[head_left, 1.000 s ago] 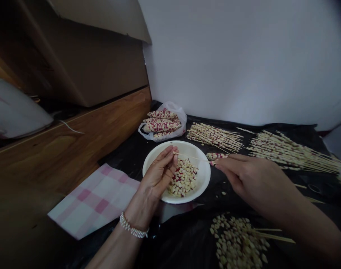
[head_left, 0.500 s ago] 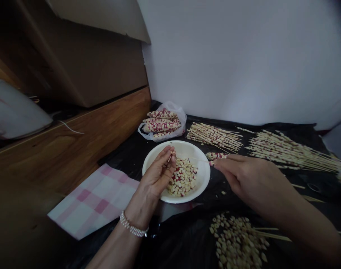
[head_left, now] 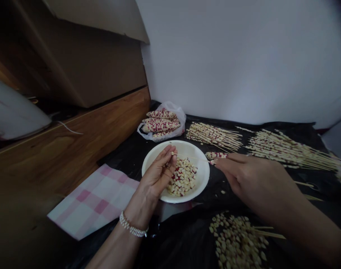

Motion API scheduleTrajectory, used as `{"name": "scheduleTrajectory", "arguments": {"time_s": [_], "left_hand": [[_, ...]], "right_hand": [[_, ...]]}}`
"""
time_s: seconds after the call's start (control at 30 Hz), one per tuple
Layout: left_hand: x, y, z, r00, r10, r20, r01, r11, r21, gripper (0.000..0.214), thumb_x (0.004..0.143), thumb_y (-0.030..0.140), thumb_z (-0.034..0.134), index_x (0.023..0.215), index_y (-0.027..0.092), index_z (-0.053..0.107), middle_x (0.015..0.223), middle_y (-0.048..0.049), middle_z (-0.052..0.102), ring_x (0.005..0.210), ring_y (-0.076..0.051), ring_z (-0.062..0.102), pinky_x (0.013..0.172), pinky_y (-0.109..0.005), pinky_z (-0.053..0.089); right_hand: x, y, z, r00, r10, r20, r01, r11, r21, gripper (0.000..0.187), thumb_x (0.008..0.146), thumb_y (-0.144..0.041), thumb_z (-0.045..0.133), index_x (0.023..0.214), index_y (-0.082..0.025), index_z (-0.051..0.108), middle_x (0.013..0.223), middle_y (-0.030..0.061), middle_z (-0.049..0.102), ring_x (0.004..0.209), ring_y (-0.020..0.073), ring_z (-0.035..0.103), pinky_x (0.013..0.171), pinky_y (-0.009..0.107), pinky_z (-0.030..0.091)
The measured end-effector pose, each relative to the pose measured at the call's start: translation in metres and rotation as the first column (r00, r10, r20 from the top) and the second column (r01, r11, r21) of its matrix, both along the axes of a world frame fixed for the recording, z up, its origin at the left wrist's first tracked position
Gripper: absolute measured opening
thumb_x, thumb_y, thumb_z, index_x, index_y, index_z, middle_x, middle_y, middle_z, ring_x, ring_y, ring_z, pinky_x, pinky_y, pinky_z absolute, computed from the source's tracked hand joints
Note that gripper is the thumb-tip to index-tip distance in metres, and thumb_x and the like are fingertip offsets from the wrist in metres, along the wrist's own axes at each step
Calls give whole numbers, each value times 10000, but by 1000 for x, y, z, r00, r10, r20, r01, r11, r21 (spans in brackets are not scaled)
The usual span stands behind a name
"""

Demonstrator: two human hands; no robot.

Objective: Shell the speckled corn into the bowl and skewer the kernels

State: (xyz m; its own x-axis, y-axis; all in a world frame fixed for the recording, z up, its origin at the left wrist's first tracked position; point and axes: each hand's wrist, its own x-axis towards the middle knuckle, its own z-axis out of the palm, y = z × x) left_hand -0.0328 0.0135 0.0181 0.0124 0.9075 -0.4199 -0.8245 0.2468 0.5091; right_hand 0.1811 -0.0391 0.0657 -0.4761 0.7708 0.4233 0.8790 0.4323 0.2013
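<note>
Over the white bowl, my left hand is closed in a pinch on a pale corn kernel. Loose cream and dark red kernels lie in the bowl below it. My right hand, right of the bowl, grips a thin wooden skewer that points left, its tip at the kernel in my left fingers. A few threaded kernels sit on the skewer against my right fingertips. Just behind those fingers lies a speckled corn cob, partly hidden by the hand.
Behind the bowl, a plastic bag holds several corn cobs. Kernel-threaded skewers lie in a near bundle and a larger right bundle. A kernel pile is in front. Left are a checked cloth and a cardboard box.
The kernel shows more plainly at my left fingertips, and the skewer's thin shaft now shows reaching to it. Both hands have stayed almost in place; the view has shifted slightly.
</note>
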Motion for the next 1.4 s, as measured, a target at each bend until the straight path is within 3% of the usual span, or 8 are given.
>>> {"name": "scheduleTrajectory", "arguments": {"time_s": [0.47,0.93,1.1,1.2,1.4], "left_hand": [[3,0,4,998,8,-67,-9,1000,-24,335,812,-64,526,1038,122,687,995,-63,718,788,-76,676,772,-137,543],[5,-4,-2,994,-50,-101,57,996,66,304,780,-68,575,986,116,702,1033,-77,708,781,-92,669,738,-152,563],[6,-1,0,1000,-25,8,25,1000,-5,126,858,68,581,925,86,687,924,-93,712,783,-121,679,681,-179,576],[5,0,2,996,-59,72,62,997,-41,134,881,165,584,896,76,684,830,-97,693,734,-131,673,621,-190,573],[5,-1,4,979,-68,194,76,996,-35,137,893,118,551,888,88,685,702,-43,647,615,-89,621,555,-167,537]], "right_hand": [[-3,-6,6,1000,15,27,-17,998,65,285,831,-96,471,986,-203,685,906,48,713,560,155,581,476,288,368],[-8,-8,10,1000,-6,19,7,1000,-26,200,793,-85,489,795,-201,652,758,30,663,545,144,553,481,277,304],[-8,-6,7,999,-29,-38,29,1000,-5,233,833,-103,477,883,-218,673,789,16,679,548,130,544,477,274,262],[-7,-5,5,997,-41,-64,44,998,42,262,849,-117,475,981,-220,677,819,9,690,560,129,556,470,275,255],[-9,-3,3,997,-39,-73,43,997,56,264,846,-126,482,997,-214,679,824,12,689,552,126,558,470,279,254]]}}
